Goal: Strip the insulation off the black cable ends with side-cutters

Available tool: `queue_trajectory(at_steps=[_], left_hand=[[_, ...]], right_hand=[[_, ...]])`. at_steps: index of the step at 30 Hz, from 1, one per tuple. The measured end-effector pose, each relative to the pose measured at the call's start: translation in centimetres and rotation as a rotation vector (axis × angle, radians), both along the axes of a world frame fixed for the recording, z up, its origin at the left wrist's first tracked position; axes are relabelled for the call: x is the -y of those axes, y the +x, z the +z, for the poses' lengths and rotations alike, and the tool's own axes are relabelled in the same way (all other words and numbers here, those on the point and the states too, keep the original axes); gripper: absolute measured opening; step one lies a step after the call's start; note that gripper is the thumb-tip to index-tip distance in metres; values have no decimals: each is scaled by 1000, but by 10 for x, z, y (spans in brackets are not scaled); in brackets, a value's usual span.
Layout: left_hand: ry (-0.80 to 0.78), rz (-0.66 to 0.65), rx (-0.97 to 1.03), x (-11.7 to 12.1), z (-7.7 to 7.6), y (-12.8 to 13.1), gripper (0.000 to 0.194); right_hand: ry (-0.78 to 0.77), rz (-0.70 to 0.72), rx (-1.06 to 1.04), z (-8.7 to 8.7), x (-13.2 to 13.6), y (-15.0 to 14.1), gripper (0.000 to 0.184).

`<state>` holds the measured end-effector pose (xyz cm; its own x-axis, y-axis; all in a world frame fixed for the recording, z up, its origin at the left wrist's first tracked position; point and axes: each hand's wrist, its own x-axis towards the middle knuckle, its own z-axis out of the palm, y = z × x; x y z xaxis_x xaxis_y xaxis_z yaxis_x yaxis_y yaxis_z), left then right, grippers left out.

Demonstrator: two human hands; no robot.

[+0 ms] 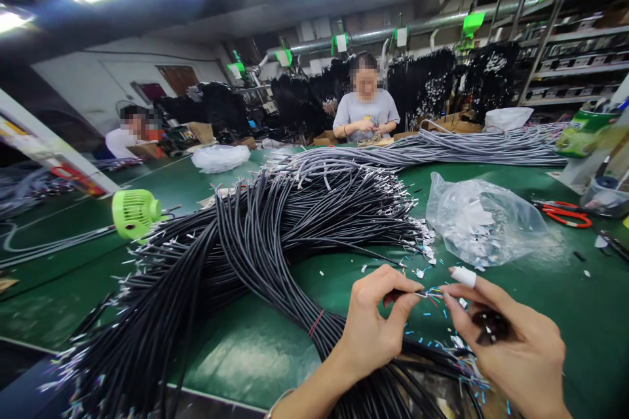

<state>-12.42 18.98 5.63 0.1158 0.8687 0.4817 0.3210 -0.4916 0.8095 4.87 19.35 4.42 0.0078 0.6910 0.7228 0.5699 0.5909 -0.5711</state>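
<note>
My left hand point(376, 324) pinches the stripped end of a black cable point(400, 292), with thin coloured wires point(432, 294) fanning out of its tip. My right hand point(511, 340) is closed around a small dark object point(489, 326) in the palm, and its white-taped index finger point(462, 276) reaches toward the coloured wires. A big bundle of black cables point(255, 242) spreads over the green table point(275, 347) to the left of both hands, tied with a red band point(316, 323).
A clear plastic bag of scraps point(484, 219) lies just beyond my hands. Red-handled pliers point(565, 215) rest at the right, a green mini fan point(135, 213) at the left. Grey cables point(481, 144) run along the back. Two people sit across the table. Shelving stands at the back right.
</note>
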Motion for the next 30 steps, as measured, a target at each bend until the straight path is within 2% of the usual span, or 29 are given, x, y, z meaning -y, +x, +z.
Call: queue_trajectory(at_steps=[4,10,16,21,26,30], left_hand=[[28,18,-27,1,1,1,10],[40,27,-45,2,1,1,11],[83,24,-14,1,-1,1,10],[76,-6,-36,-1,-2,0,11],[71,-51,-46,-1,-2,-2,10],[75,-54,-42,-1,-1,-2,9]], right_hand=[[86,-72,56,-5,2,0,25],[136,31,171,-14,0,4,40],[184,-60,146,-17,-2,2,41],[53,-13,72,-12,-2,1,29],[-256,215,-133,-3,-7,4,30],[-354,244,-223,2,-8,3,34]])
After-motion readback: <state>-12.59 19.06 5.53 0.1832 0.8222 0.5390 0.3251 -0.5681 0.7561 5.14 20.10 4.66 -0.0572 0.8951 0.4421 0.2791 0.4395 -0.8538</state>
